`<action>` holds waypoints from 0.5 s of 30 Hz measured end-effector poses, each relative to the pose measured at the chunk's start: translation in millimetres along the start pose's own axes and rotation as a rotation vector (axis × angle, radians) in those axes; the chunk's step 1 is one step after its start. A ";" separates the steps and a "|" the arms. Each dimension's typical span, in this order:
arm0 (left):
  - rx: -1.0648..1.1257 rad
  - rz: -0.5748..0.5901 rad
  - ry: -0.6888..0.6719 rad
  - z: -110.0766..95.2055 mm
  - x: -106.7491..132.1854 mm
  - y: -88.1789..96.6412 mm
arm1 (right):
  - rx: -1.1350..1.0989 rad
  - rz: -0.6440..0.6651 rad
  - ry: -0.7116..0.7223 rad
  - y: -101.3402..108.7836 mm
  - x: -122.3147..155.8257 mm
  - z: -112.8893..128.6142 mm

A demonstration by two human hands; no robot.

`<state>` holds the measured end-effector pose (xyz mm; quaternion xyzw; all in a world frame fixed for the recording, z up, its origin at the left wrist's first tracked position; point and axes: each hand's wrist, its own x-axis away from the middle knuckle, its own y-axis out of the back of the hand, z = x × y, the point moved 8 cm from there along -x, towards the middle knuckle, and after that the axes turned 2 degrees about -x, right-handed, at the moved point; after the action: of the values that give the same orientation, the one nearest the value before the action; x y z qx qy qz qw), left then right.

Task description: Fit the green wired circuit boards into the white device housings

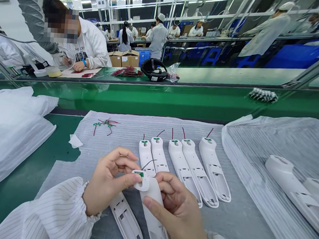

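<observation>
The green surface (64, 131) is being covered by a pale sheet (239, 227). Over it, a white casing (152, 190) is being held, its end with a green board (139, 173) being pinched by the left fingers (125, 182), its body by the right fingers (158, 210).

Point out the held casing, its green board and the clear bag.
Held casing (153, 226), head view: on its white body.
Green board (140, 174), head view: on its face.
Clear bag (173, 71), head view: on its crumpled side.
</observation>
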<state>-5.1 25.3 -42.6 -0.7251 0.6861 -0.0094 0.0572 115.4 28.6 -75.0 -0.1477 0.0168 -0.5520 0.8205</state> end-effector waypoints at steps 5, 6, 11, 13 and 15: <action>0.185 -0.005 0.166 9.7 -2.7 2.0 | 0.056 0.073 -0.037 -4.2 -4.7 5.1; 0.208 0.009 0.200 11.6 -2.5 0.6 | 0.053 0.088 -0.049 -5.0 -5.7 5.9; 0.294 0.021 0.187 12.1 -2.4 -2.5 | 0.045 0.142 -0.058 -5.0 -8.2 3.7; 0.284 -0.058 0.154 12.9 -3.0 2.9 | 0.103 0.125 -0.001 -2.8 -7.8 2.3; 0.251 -0.121 0.166 16.5 -3.0 6.7 | 0.288 0.074 0.187 -1.2 -5.5 10.6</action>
<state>-10.4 29.1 -59.4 -0.7491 0.6369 -0.1584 0.0898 114.2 35.5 -65.3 0.0240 0.0192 -0.5296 0.8477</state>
